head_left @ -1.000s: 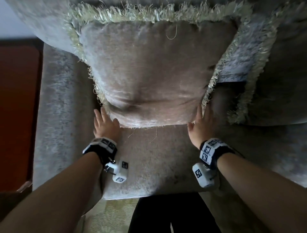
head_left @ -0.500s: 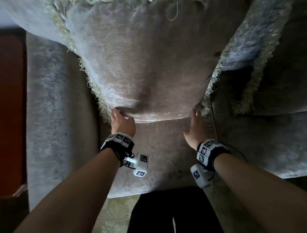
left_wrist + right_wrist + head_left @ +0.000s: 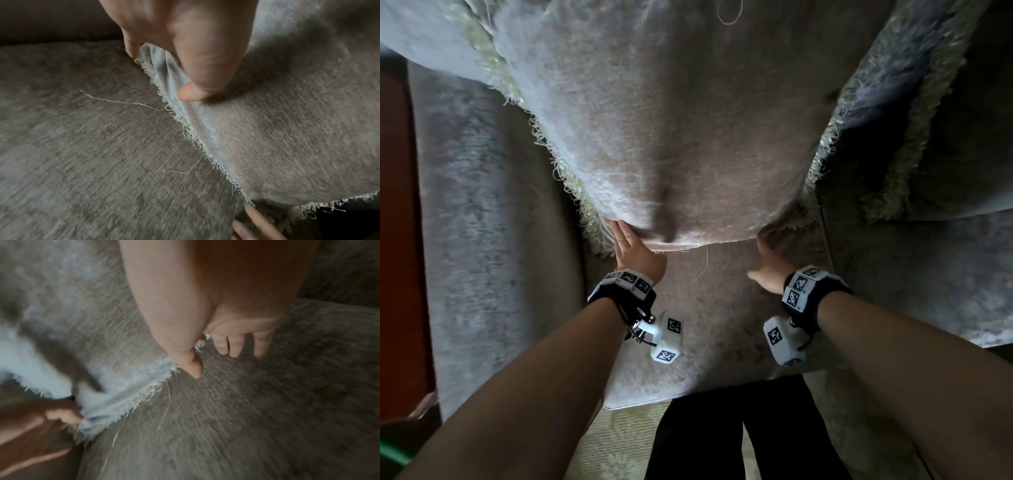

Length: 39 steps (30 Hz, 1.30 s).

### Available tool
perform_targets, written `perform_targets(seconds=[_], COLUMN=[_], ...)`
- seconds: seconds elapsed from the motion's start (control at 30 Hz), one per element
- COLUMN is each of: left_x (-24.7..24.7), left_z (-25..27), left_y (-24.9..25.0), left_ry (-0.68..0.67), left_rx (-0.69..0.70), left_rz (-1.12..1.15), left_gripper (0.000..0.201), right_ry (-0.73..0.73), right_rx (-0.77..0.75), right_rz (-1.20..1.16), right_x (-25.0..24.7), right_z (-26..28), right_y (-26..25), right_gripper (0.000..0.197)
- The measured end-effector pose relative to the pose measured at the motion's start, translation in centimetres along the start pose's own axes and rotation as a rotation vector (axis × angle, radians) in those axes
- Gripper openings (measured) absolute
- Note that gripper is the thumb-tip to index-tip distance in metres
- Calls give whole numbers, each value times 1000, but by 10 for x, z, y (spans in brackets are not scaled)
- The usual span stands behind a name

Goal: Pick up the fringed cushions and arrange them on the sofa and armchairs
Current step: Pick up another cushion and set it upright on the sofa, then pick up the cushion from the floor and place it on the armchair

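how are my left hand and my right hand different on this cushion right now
1. The left hand pinches the fringed cushion at its lower left corner, thumb on the fabric; the right hand grips nothing.
2. The left hand's fingers curl round the edge; the right hand's fingers are straight and spread by the lower right corner.

Both sit at the cushion's bottom edge, above the sofa seat.

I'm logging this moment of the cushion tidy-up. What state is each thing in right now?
Large beige velvet fringed cushion: propped upright on the seat, lower left corner pinched.
Second fringed cushion: leaning at the back, to the right, untouched.
Grey-beige upholstered seat: bears the large cushion.
Left hand: pinches the cushion's corner fabric.
Right hand: fingers relaxed at the lower right corner, gripping nothing.
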<state>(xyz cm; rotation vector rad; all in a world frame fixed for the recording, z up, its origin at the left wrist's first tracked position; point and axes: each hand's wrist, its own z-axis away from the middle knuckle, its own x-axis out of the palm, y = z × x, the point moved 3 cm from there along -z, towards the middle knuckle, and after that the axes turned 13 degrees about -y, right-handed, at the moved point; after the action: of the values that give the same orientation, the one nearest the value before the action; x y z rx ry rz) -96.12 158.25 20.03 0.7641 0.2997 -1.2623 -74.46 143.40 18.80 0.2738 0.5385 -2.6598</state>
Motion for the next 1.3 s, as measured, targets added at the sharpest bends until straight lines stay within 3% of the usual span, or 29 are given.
perform_targets(seconds=[0.1, 0.2, 0.3, 0.4, 0.5, 0.57, 0.73, 0.97, 1.07, 1.3], left_x=[0, 10, 22, 21, 15, 2, -41, -138, -169, -220], left_z=[-1, 7, 24, 41, 62, 85, 143, 253, 298, 410], left_y=[-6, -16, -27, -33, -31, -28, -15, 3, -1, -46], left_ry=[-50, -290, -403, -252, -259, -238, -155, 105, 190, 420], left_rx=[-105, -287, -291, -229, -237, -266, -221, -168, -157, -193], left_rz=[-2, 92, 79, 66, 132, 211, 378, 734, 771, 940], left_gripper=[96, 57, 45, 70, 64, 74, 47, 65, 54, 54], right_ry=[-71, -59, -33, -5, 5, -9, -7, -54, -82, -203], right_rx=[47, 48, 15, -17, -52, -78, -173, -383, -461, -648], right_rz=[-36, -43, -41, 5, 52, 76, 76, 31, 90, 177], right_x=[15, 17, 10, 4, 2, 1, -10, -11, -5, 35], right_z=[8, 14, 17, 27, 43, 60, 115, 236, 280, 367], right_y=[9, 10, 2, -10, -22, -34, -80, -162, -191, -265], right_gripper=[87, 84, 80, 76, 71, 70, 71, 61, 58, 58])
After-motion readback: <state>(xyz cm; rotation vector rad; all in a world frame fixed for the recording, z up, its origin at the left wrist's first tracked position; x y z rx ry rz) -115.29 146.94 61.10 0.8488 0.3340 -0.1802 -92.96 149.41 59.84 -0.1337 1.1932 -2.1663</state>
